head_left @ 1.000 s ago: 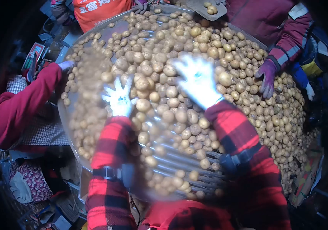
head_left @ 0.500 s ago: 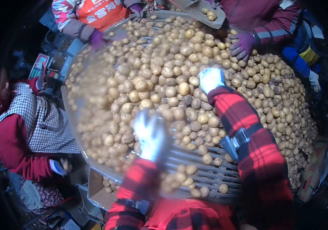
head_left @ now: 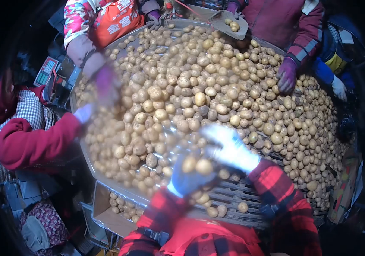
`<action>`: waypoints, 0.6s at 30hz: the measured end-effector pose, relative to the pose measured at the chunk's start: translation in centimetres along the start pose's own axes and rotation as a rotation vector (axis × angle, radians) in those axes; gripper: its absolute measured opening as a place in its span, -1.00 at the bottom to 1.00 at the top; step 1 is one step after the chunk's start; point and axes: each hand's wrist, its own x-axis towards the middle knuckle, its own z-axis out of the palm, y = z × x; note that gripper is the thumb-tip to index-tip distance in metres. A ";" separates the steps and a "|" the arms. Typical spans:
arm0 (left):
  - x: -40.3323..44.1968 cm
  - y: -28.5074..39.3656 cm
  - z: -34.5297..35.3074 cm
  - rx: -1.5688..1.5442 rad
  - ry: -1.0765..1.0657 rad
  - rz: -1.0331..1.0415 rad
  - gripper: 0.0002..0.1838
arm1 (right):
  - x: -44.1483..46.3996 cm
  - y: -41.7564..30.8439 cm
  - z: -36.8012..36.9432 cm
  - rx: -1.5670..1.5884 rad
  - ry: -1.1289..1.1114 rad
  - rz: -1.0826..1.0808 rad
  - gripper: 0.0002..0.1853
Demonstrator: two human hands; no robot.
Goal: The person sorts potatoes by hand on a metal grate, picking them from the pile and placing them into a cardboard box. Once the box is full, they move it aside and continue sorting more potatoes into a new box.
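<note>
Both my hands wear white gloves. My left hand is near the front edge of the sorting table, cupped, with a couple of potatoes in it. To its upper right, my right hand reaches leftward over the heap, its fingers apart but smeared by motion. I make out nothing in it. A broad pile of potatoes covers most of the table. Bare slats of the grate show beneath my hands, with a few loose potatoes on them.
Co-workers stand around the table; a purple-gloved hand, another purple-gloved hand and a light-gloved hand are at the heap. A scoop holding potatoes is at the back. A cardboard box with potatoes sits below the left front edge.
My left hand has moved right and now holds potatoes. My right hand has come down toward it from the heap. The co-worker at left has reached to the table edge.
</note>
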 end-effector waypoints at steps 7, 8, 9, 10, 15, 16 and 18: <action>-2.9 -2.5 0.0 -0.312 0.017 -0.016 -0.34 | 7.7 12.6 -0.6 -0.531 0.014 0.533 -0.50; -2.9 -1.7 0.2 0.638 0.060 0.112 -0.36 | 7.9 11.8 0.3 -0.588 0.040 0.571 -0.55; -2.6 -1.1 0.2 1.589 0.096 0.241 -0.39 | 7.1 11.8 0.6 -0.560 0.070 0.500 -0.61; -2.4 -0.9 0.1 1.589 0.089 0.246 -0.39 | 5.7 11.9 0.5 -0.591 0.061 0.417 -0.62; -2.0 -0.3 0.1 1.867 0.254 0.532 -0.45 | -1.3 9.8 2.3 -0.535 0.092 0.372 -0.49; -1.9 0.1 0.1 1.864 0.241 0.540 -0.45 | -3.0 9.0 2.8 -0.462 0.114 0.389 -0.48; -1.7 1.8 0.9 0.660 0.172 0.257 -0.74 | -5.7 6.8 3.9 -0.472 0.090 0.424 -0.40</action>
